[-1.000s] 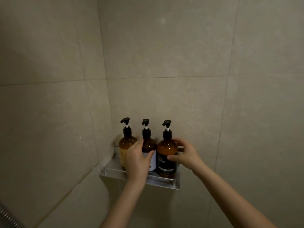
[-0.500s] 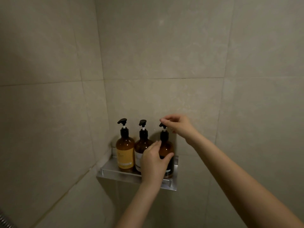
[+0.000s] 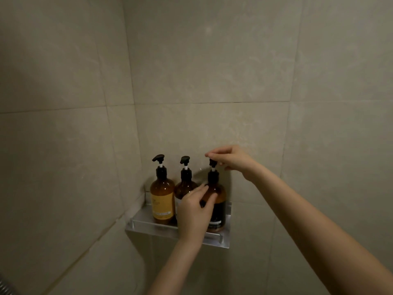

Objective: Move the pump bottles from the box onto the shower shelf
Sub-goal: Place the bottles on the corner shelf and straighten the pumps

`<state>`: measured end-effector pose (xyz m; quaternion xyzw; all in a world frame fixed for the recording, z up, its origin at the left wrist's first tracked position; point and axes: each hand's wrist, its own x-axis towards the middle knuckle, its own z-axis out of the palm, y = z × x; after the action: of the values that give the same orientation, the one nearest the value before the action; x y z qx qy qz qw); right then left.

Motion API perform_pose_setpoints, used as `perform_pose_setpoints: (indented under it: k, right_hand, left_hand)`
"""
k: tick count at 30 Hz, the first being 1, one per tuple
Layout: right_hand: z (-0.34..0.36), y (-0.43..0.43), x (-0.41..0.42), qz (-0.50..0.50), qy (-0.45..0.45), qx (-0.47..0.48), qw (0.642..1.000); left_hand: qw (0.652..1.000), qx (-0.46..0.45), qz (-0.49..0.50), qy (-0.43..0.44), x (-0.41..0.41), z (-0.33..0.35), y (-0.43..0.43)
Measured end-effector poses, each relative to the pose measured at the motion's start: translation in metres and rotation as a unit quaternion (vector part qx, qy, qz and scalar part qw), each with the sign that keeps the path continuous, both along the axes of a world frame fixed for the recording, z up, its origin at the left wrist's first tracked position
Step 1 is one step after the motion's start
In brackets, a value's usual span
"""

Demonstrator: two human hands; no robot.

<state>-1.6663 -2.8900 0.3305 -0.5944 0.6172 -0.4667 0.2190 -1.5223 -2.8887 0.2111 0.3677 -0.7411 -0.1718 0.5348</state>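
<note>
Three amber pump bottles stand upright in a row on the metal corner shelf point(image 3: 140, 222). The left bottle point(image 3: 162, 201) has a yellow label. The middle bottle point(image 3: 185, 186) is partly hidden behind my left hand. The right bottle point(image 3: 219, 207) carries a dark label. My left hand point(image 3: 194, 211) wraps the body of the right bottle from the front. My right hand point(image 3: 230, 159) pinches that bottle's black pump head point(image 3: 212, 162) from above and the right. The box is out of view.
Beige tiled walls meet in a corner point(image 3: 129, 103) just left of the shelf. A ribbed metal shower hose point(image 3: 4, 287) shows at the bottom left edge.
My left hand shifted from the middle bottle to the body of the right bottle. My right hand rose from that bottle's side to its pump head and stays there.
</note>
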Motion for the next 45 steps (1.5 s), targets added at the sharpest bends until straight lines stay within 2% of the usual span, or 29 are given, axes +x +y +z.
perform_pose_setpoints:
  k: [3, 6, 9, 12, 15, 26, 29, 31, 33, 35, 37, 41, 45]
  right_hand:
    - [0.013, -0.007, 0.005, 0.002, -0.009, -0.082, 0.997]
    - [0.024, -0.019, 0.023, 0.036, 0.053, -0.059, 0.996]
    - [0.026, -0.033, 0.041, 0.055, 0.114, -0.007, 0.992]
    - [0.024, -0.043, 0.05, 0.051, 0.136, 0.022, 0.989]
    - [0.024, -0.046, 0.051, 0.042, 0.133, 0.037, 0.989]
    - [0.018, -0.052, 0.05, 0.026, 0.101, 0.035, 0.994]
    - [0.024, -0.044, 0.047, 0.018, 0.112, -0.013, 0.993]
    - [0.024, -0.031, 0.035, -0.02, 0.015, -0.113, 0.993]
    - [0.006, -0.011, 0.019, -0.089, -0.124, -0.207, 0.966]
    - [-0.032, 0.01, 0.006, -0.147, -0.192, -0.237, 0.941]
    - [-0.077, 0.024, -0.002, -0.168, -0.192, -0.191, 0.948]
    - [-0.133, 0.036, 0.0, -0.119, -0.123, -0.043, 0.984]
    - [-0.14, 0.035, 0.008, -0.136, -0.111, -0.056, 0.983]
  left_hand:
    - [0.988, -0.009, 0.087, 0.13, 0.026, 0.007, -0.013]
    - [0.966, 0.048, 0.146, 0.21, 0.053, 0.015, -0.037]
    - [0.966, 0.122, 0.162, 0.163, 0.072, 0.015, -0.058]
    - [0.971, 0.167, 0.119, 0.119, 0.078, 0.01, -0.068]
    - [0.975, 0.166, 0.079, 0.121, 0.079, 0.007, -0.071]
    - [0.977, 0.155, 0.059, 0.137, 0.081, 0.003, -0.075]
    - [0.975, 0.163, 0.059, 0.139, 0.081, 0.003, -0.076]
    - [0.975, 0.165, 0.063, 0.135, 0.083, 0.003, -0.076]
    - [0.975, 0.163, 0.07, 0.132, 0.087, 0.004, -0.079]
    - [0.975, 0.166, 0.066, 0.132, 0.09, 0.005, -0.083]
    - [0.974, 0.176, 0.054, 0.135, 0.093, 0.007, -0.086]
    - [0.973, 0.195, 0.035, 0.121, 0.095, 0.007, -0.091]
    - [0.972, 0.204, 0.028, 0.116, 0.097, 0.008, -0.094]
